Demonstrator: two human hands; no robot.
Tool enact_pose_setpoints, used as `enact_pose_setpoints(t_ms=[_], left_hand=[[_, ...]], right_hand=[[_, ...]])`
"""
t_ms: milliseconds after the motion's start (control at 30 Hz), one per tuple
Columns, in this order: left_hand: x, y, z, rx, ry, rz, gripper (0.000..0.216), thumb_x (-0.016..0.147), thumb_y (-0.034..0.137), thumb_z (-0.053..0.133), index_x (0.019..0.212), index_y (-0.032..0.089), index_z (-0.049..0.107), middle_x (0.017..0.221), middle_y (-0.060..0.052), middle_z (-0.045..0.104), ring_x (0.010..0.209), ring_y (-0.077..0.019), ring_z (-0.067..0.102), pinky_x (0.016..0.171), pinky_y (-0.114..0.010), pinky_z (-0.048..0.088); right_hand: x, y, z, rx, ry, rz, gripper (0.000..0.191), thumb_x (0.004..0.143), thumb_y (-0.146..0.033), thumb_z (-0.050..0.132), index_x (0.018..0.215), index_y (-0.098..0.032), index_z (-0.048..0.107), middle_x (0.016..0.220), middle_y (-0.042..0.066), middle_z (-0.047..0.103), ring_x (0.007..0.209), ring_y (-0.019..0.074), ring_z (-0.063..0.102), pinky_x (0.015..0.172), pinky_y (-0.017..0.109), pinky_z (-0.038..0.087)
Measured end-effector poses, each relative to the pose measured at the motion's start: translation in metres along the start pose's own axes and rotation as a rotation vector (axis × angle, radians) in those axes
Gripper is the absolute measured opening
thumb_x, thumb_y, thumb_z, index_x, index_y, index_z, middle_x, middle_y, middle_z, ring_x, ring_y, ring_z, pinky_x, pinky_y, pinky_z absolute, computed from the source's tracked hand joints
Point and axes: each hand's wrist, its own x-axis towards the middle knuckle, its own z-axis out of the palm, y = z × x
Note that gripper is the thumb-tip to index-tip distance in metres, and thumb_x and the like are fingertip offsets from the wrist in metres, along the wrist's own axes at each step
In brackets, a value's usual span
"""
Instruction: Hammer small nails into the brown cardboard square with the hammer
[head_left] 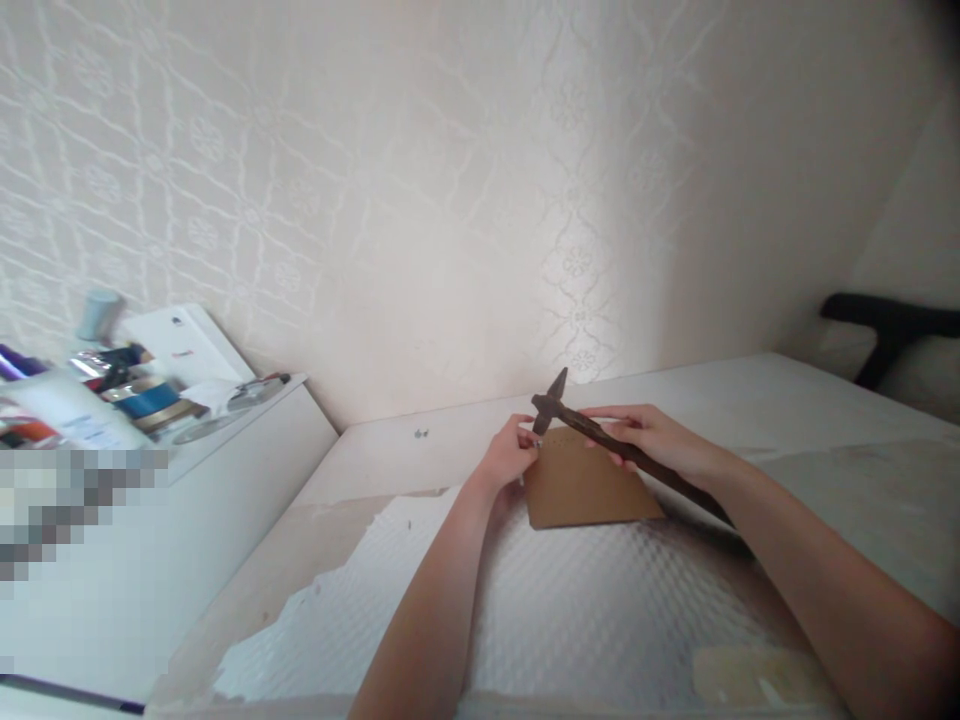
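Note:
My right hand (637,432) is closed around the wooden handle of a hammer (652,464). The dark metal head of the hammer is over the far left corner of a brown board (589,490), close to my left fingers. My left hand (511,452) is at that same corner, with thumb and fingers pinched together. A tiny shiny bit shows at those fingertips, too small to name. Along the far edge of the board runs a row of small dark marks. The board lies flat on a quilted silvery sheet.
Small metal pieces (421,433) lie on the white tabletop (360,465) to the left. A white cabinet (225,500) stands at the left, crowded with a white box (187,345), tape rolls (150,398) and tubes. Patterned wall behind; a black armrest (892,318) at the right.

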Motion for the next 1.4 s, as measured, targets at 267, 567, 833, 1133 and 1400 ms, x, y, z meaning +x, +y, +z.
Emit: enact_pose_setpoints(t_ms=[267,567,833,1133,1400], left_hand=[[0.004,-0.004,0.001,-0.035,-0.010,-0.001,0.053,0.063,-0.005,0.053,0.110,0.016,0.046,0.072,0.003,0.060,0.063,-0.0077,0.053,0.063,-0.020,0.041],[0.002,-0.001,0.001,-0.037,-0.014,-0.013,0.050,0.065,-0.006,0.052,0.110,0.016,0.046,0.078,0.001,0.062,0.068,-0.0093,0.056,0.069,-0.023,0.043],[0.001,0.001,0.001,0.009,-0.003,-0.031,0.050,0.067,-0.005,0.051,0.111,0.016,0.045,0.082,0.000,0.061,0.069,-0.0089,0.054,0.071,-0.023,0.043],[-0.003,0.007,-0.002,0.065,0.022,-0.030,0.049,0.065,-0.006,0.049,0.110,0.016,0.047,0.086,-0.001,0.060,0.072,-0.0086,0.052,0.072,-0.023,0.042],[-0.003,0.005,-0.004,0.142,0.041,0.007,0.050,0.065,-0.002,0.049,0.111,0.016,0.048,0.086,-0.002,0.063,0.075,-0.0105,0.054,0.075,-0.024,0.044]], right_hand=[[0.004,0.007,-0.002,0.014,-0.003,0.080,0.046,0.083,-0.024,0.050,0.127,-0.014,0.055,0.084,0.009,0.066,0.052,0.0094,0.049,0.041,0.019,0.039],[0.002,0.001,0.000,0.012,0.037,0.080,0.046,0.082,-0.025,0.052,0.126,-0.013,0.056,0.082,0.008,0.065,0.051,0.0094,0.048,0.041,0.020,0.037],[-0.005,-0.011,-0.002,-0.008,0.116,-0.062,0.050,0.083,-0.033,0.052,0.130,-0.016,0.053,0.089,0.008,0.067,0.054,0.0106,0.051,0.048,0.023,0.041],[0.004,0.009,-0.019,-1.129,0.687,-0.005,0.041,0.086,-0.023,0.044,0.124,-0.019,0.059,0.097,0.014,0.069,0.085,0.0287,0.064,0.072,0.037,0.046],[0.005,0.023,-0.030,-1.236,0.719,0.183,0.039,0.086,-0.021,0.043,0.121,-0.020,0.060,0.093,0.015,0.069,0.084,0.0288,0.066,0.069,0.036,0.046]])
